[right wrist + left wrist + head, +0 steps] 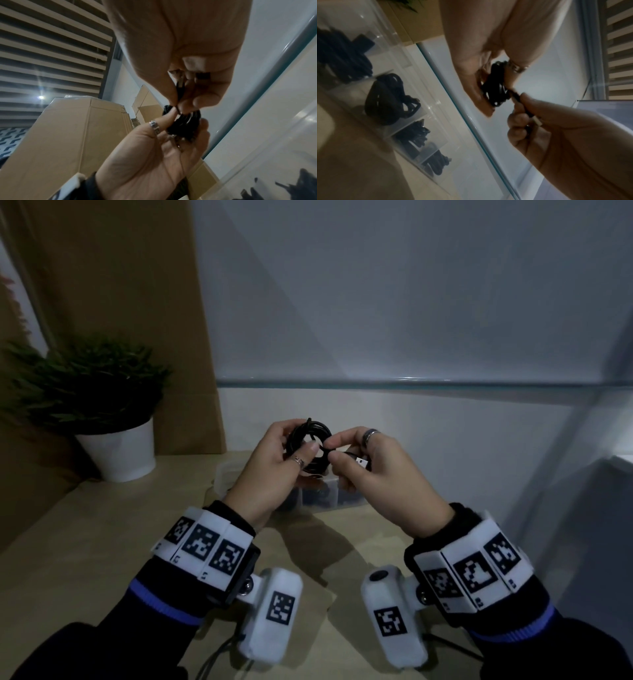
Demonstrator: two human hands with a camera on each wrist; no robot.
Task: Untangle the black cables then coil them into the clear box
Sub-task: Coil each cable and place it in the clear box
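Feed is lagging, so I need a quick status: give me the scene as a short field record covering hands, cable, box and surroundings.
left hand: grips the coiled black cable, thumb across the loops
right hand: pinches the cable's free end near its silver-tipped plug
cable position: held in the air above the clear plastic compartment box
box contents: black cable bundles already lie in several compartments
box location: on the light wooden tabletop
nearby: green plant in a white pot to the left
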